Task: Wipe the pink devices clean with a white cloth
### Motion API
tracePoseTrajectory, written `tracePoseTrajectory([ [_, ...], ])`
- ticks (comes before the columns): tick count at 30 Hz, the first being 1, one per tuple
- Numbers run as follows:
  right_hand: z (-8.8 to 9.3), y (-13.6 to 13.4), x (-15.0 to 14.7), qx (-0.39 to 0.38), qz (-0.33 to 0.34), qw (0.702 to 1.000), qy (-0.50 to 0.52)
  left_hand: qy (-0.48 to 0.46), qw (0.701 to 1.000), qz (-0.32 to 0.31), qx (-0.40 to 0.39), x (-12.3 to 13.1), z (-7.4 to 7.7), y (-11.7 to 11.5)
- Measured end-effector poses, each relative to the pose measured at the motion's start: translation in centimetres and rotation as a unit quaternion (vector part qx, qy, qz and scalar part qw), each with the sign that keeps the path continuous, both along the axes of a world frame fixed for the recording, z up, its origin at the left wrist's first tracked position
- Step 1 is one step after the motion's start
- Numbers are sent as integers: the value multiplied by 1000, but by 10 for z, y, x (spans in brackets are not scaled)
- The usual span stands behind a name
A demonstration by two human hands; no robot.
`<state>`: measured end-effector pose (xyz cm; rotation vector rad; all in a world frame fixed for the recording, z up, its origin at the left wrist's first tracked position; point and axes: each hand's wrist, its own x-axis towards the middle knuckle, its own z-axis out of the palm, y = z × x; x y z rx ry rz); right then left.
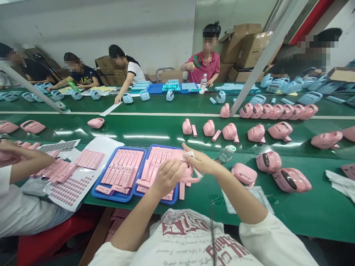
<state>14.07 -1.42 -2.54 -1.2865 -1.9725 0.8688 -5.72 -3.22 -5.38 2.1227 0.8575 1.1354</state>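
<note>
A pink plastic housing with a loop handle (193,180) is held in front of me above the green bench. My left hand (169,174) grips its left side with curled fingers. On the other side, my right hand (202,159) pinches a white cloth (198,172) against the housing. Below my hands sits a blue tray (174,199) with pink rectangular bars (155,157) in it, partly covered by my left forearm. A second blue tray (95,193) of similar bars stands left of it. One loose pink bar (182,190) lies beside the nearer tray.
Right of me are pink housings (244,174), a clear bottle (226,154) and a plastic bag (257,195). More pink housings (229,131) line the green belt (144,135). A co-worker's arm (33,162) and a sticker sheet (69,192) are at left. Several people sit opposite.
</note>
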Motion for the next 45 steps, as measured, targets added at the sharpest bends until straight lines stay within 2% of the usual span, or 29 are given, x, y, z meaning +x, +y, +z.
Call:
tracePoseTrajectory([
  [2,5,6,2,-83,48,995,17,60,983,-29,173,4,-3,-4],
  [4,12,7,1,-113,94,988,37,113,934,-23,339,8,-5,-7],
  [6,21,3,3,-116,141,980,73,138,894,0,426,11,-5,-8],
  [7,24,1,6,-127,164,973,105,139,887,11,440,11,-6,-8],
  [9,28,-2,16,-170,165,946,222,119,890,30,438,9,-6,-7],
  [10,28,-2,23,-190,135,924,302,102,896,43,429,7,-6,-6],
  [12,23,2,37,-186,18,863,469,60,908,79,406,3,-7,-5],
  [14,16,8,45,-140,-102,791,587,11,923,111,369,0,-6,-5],
  [16,8,11,41,-109,-172,741,640,-51,954,133,264,3,-3,-7],
  [17,5,9,35,-105,-190,731,647,-93,970,141,172,6,-1,-8],
  [18,2,6,26,-105,-199,733,642,-143,978,143,55,11,2,-10],
  [19,-1,2,15,-100,-201,747,626,-196,968,138,-72,16,5,-11],
  [20,-4,-4,4,-86,-199,774,595,-249,941,128,-192,23,8,-12],
  [22,-8,-14,-16,-8,-193,850,490,-335,861,99,-370,36,13,-11],
  [24,-11,-22,-31,134,-181,917,330,-379,785,91,-482,45,15,-7],
  [25,-13,-24,-36,216,-169,932,237,-387,751,96,-526,48,15,-5],
  [27,-19,-25,-41,359,-135,921,62,-391,699,107,-589,50,13,0],
  [29,-27,-23,-43,454,-90,884,-63,-394,681,110,-607,49,11,3],
  [32,-45,-17,-38,529,0,837,-136,-436,639,98,-626,48,12,7],
  [34,-60,-11,-29,541,31,830,-128,-465,592,86,-653,50,13,9],
  [36,-78,-5,-18,500,0,862,-86,-490,559,76,-665,53,13,12],
  [37,-87,-3,-13,439,-38,896,-57,-498,551,77,-666,54,11,15],
  [39,-106,-1,-3,258,-132,957,-9,-498,535,106,-674,54,4,21],
  [40,-116,-2,1,163,-170,972,1,-490,530,130,-680,52,-1,24],
  [42,-135,-6,8,22,-219,975,-9,-467,530,182,-684,46,-14,34],
  [43,-143,-10,11,-21,-228,973,-27,-460,541,199,-675,42,-22,40],
  [44,-151,-15,13,-59,-228,971,-49,-449,571,209,-655,38,-29,48],
  [45,-158,-20,14,-103,-226,966,-73,-429,614,214,-627,33,-36,57],
])
